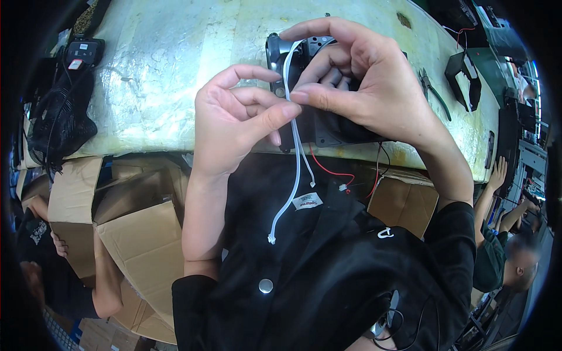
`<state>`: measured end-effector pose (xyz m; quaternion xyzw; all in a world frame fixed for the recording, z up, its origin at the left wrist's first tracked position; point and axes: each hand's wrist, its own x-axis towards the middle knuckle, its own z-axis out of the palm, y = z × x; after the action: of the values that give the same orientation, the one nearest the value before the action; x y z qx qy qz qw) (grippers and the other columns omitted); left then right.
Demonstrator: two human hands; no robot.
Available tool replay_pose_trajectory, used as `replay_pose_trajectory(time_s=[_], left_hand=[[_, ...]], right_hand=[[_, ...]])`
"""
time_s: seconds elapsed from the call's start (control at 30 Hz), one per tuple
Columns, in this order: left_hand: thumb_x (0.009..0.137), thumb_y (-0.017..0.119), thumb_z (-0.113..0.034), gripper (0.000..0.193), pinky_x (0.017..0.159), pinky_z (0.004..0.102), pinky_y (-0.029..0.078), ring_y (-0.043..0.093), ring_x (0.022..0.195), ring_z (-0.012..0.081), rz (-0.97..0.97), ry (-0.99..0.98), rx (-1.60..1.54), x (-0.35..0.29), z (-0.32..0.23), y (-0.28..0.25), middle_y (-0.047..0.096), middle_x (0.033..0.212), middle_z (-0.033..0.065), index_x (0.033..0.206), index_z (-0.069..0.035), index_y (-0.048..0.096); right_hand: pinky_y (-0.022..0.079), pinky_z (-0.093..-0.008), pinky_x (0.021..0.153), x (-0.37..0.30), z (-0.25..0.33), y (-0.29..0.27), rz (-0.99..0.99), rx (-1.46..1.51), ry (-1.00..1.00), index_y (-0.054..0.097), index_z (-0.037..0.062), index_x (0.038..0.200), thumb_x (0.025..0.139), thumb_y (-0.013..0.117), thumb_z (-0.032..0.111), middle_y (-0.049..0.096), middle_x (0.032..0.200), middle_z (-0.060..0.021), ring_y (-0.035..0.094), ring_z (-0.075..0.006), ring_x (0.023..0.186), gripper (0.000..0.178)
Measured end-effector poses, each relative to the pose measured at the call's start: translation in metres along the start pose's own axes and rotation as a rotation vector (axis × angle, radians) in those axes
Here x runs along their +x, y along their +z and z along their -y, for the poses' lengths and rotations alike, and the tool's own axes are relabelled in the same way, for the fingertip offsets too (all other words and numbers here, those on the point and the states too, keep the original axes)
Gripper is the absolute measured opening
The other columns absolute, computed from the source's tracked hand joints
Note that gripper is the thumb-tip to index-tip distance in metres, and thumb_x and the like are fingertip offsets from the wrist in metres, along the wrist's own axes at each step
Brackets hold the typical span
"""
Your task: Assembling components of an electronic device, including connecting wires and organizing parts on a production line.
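Observation:
My left hand (240, 120) closes thumb and fingers on a pair of white sleeved cables (295, 169) at the table's near edge. Just above it, my right hand (374, 82) pinches the same cables between thumb and fingers, and the two thumbs nearly touch. From this grip the cables hang toward me, ending in small white plugs. Their upper part runs along a black plastic housing (274, 55), which lies on the table mostly hidden under my right hand. A thin red wire (331, 171) with a white plug hangs from the housing's near side.
Green-handled pliers (434, 93) and a black open box (463, 82) lie to the right on the pale table (158, 76). At left are a black device (85, 51) and dark mesh (64, 117). Cardboard boxes (143, 234) stand below the edge; other people work on both sides.

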<state>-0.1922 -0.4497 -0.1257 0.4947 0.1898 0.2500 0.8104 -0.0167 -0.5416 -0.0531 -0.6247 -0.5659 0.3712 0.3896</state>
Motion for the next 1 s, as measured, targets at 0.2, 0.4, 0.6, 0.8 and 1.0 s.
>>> replay_pose_trajectory(time_s=[0.2, 0.4, 0.6, 0.8, 1.0], left_hand=[[0.083, 0.071, 0.003, 0.021, 0.051, 0.0166, 0.047, 0.060, 0.061, 0.0067, -0.001, 0.097, 0.016, -0.009, 0.011, 0.003, 0.070, 0.084, 0.0109, 0.103, 0.006, 0.069], [0.079, 0.068, 0.009, 0.015, 0.059, 0.0168, 0.046, 0.059, 0.070, 0.0056, -0.075, 0.312, 0.123, -0.014, 0.023, 0.011, 0.062, 0.095, 0.0077, 0.093, 0.003, 0.073], [0.077, 0.065, 0.013, 0.020, 0.064, 0.0188, 0.047, 0.058, 0.076, 0.0070, -0.102, 0.377, 0.326, -0.004, 0.027, 0.009, 0.052, 0.098, 0.0045, 0.092, 0.003, 0.073], [0.080, 0.065, 0.014, 0.022, 0.062, 0.0167, 0.043, 0.054, 0.073, 0.0053, -0.041, 0.329, 0.232, -0.008, 0.034, -0.004, 0.050, 0.096, 0.0034, 0.100, 0.005, 0.070], [0.079, 0.065, 0.013, 0.021, 0.062, 0.0165, 0.041, 0.051, 0.072, 0.0056, -0.038, 0.436, 0.347, -0.006, 0.031, 0.004, 0.050, 0.094, 0.0051, 0.098, 0.005, 0.070]], right_hand=[[0.038, -0.0148, 0.058, -0.012, 0.005, 0.013, -0.089, -0.007, 0.001, 0.039, 0.0024, 0.128, 0.084, 0.069, 0.000, 0.066, 0.079, -0.0041, 0.058, -0.0024, 0.069, 0.053], [0.040, -0.0185, 0.062, -0.020, -0.018, 0.022, -0.054, 0.207, -0.255, 0.030, 0.0079, 0.111, 0.082, 0.064, -0.012, 0.055, 0.085, -0.0099, 0.055, -0.0086, 0.071, 0.048], [0.045, -0.0202, 0.067, -0.030, -0.014, 0.018, -0.003, 0.296, -0.198, 0.037, 0.0046, 0.112, 0.081, 0.066, -0.012, 0.057, 0.088, -0.0090, 0.059, -0.0110, 0.076, 0.046], [0.050, -0.0228, 0.075, -0.075, -0.012, -0.024, -0.520, -0.263, -0.200, 0.064, -0.0037, 0.107, 0.092, 0.061, 0.006, 0.066, 0.096, -0.0068, 0.063, -0.0109, 0.083, 0.018], [0.037, -0.0429, 0.102, -0.156, -0.108, -0.081, -0.669, -1.113, 0.388, 0.053, 0.0039, 0.131, 0.082, 0.072, 0.040, 0.055, 0.129, -0.0179, 0.051, -0.0332, 0.119, 0.063]])
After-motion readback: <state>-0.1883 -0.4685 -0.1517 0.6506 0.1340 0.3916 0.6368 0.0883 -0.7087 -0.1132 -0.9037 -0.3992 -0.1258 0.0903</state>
